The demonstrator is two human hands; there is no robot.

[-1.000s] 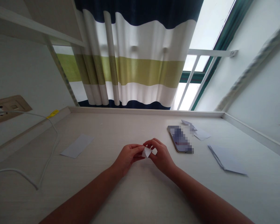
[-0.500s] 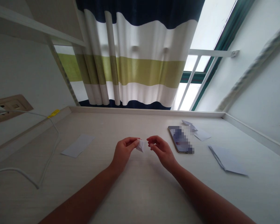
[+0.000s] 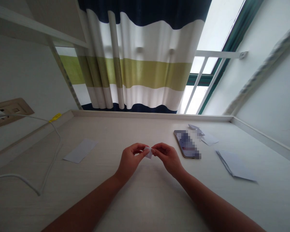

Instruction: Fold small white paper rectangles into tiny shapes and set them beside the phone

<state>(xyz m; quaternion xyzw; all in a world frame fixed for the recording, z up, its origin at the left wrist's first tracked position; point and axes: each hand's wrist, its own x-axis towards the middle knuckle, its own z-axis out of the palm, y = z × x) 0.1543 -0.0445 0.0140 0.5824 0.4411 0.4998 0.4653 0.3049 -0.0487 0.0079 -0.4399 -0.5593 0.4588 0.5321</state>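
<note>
Person at a pale wood-grain counter [image 3: 145, 199], forearms entering from 6 o'clock. Left hand [image 3: 131, 159] and right hand [image 3: 168, 158] meet mid-counter, both pinching a small folded white paper [image 3: 148, 152] between the fingertips. Smartphone [image 3: 186, 145], screen pixelated, lies just off the right hand at 2 o'clock. Beyond it at 2 o'clock, small paper pieces [image 3: 195, 129] and a white paper slip [image 3: 209, 139]. Folded white paper sheets [image 3: 234, 166] at 3 o'clock, well apart from the hands. Flat white paper sheet [image 3: 80, 150] at 9 o'clock. White cable [image 3: 51, 164] loops across the counter further out, from a wall socket [image 3: 7, 112] at 10 o'clock. Striped curtain [image 3: 140, 64] hangs at 12 o'clock.
</note>
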